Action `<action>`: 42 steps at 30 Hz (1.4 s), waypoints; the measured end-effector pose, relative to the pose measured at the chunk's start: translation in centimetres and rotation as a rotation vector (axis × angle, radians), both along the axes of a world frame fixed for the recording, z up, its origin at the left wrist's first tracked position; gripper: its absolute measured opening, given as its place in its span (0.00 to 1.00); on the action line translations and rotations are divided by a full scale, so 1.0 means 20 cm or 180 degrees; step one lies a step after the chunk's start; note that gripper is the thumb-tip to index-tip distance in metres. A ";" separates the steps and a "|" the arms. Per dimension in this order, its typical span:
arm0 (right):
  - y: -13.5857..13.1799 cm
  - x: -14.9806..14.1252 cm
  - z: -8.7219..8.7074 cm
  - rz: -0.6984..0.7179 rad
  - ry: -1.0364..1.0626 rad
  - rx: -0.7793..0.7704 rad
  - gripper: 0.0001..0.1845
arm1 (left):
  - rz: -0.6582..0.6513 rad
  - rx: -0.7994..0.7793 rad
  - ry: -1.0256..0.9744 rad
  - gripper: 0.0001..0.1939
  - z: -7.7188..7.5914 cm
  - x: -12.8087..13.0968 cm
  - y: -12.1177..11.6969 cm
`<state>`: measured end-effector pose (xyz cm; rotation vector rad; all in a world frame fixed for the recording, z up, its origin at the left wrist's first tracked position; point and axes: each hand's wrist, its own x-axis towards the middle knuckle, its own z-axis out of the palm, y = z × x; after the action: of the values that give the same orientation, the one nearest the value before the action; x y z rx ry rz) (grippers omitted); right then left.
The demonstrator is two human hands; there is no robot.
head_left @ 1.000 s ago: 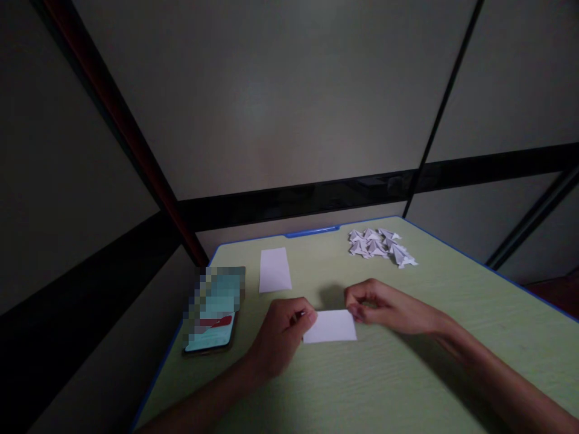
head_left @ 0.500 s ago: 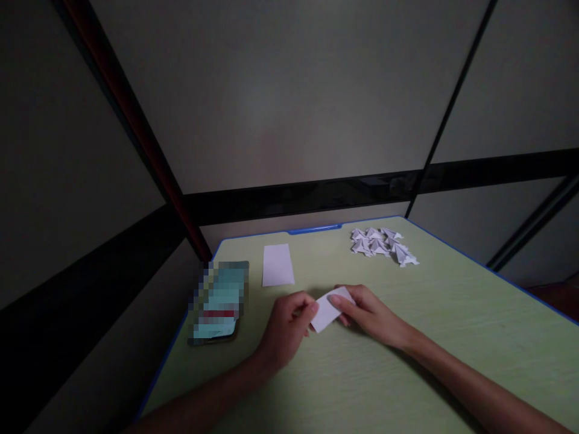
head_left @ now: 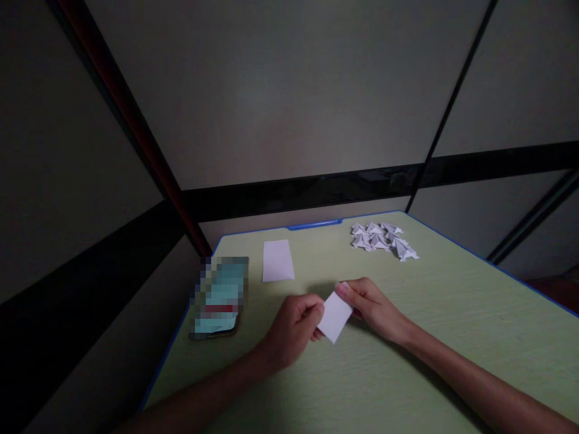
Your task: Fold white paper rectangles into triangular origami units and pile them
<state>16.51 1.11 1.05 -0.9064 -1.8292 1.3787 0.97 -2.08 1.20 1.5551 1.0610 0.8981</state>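
A small white piece of paper (head_left: 335, 317) is held between my two hands, tilted above the table. My left hand (head_left: 296, 330) pinches its left corner between thumb and curled fingers. On the upper right edge, my right hand (head_left: 371, 307) grips it with the thumb on top and the fingers behind. Whether the paper is one layer or folded, I cannot tell. Beyond my left hand a flat white sheet of paper (head_left: 277, 261) lies on the table. Several folded white paper figures (head_left: 379, 241) sit in a cluster at the back right.
A phone (head_left: 221, 298), partly pixelated, lies at the left edge of the pale green table (head_left: 452, 307). The table has a blue rim with a blue handle-like strip (head_left: 315, 225) at the back. Panelled doors (head_left: 289, 96) stand close behind it.
The paper has turned from lying level to a slanted angle between my hands. My right hand has shifted its grip, bringing its thumb onto the paper's face, then to its upper edge.
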 end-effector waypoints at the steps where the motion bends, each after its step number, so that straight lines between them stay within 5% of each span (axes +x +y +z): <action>1: 0.02 0.01 0.01 -0.0213 0.0092 -0.0039 0.25 | 0.0002 -0.0042 -0.0046 0.12 0.00 -0.01 0.00; 6: 0.14 0.13 0.03 -0.1827 0.0953 -0.0002 0.24 | 0.0236 -0.0181 -0.0222 0.09 0.00 -0.02 0.01; 8: 0.16 0.16 0.03 -0.2115 0.1166 0.0113 0.22 | 0.0312 -0.0239 -0.0333 0.09 0.00 -0.02 0.02; 13: 0.06 0.04 0.02 -0.1258 0.0491 0.0131 0.23 | 0.0343 -0.0399 -0.0698 0.12 0.00 -0.01 0.03; 19: -0.05 -0.07 0.00 0.0126 0.0420 -0.0042 0.23 | 0.0104 -0.0605 -0.0617 0.10 -0.02 0.02 0.00; 25: -0.01 -0.04 -0.01 0.0005 0.0288 -0.0119 0.16 | 0.0370 -0.0489 -0.0492 0.12 -0.01 0.02 0.01; 32: 0.00 -0.04 -0.01 -0.0197 0.0376 -0.0289 0.19 | 0.0509 -0.0547 -0.0076 0.09 0.01 0.00 0.03; 39: 0.00 -0.04 -0.01 -0.0285 0.0179 -0.0355 0.19 | 0.0753 0.1434 0.1163 0.17 -0.01 -0.04 0.01; 42: -0.02 -0.04 0.00 -0.0122 0.0069 -0.0340 0.19 | 0.0792 0.1766 0.1396 0.18 -0.02 -0.04 0.00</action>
<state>15.64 0.72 1.09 -0.9721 -1.7270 1.4683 0.10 -2.04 0.72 2.1834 1.4162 1.1129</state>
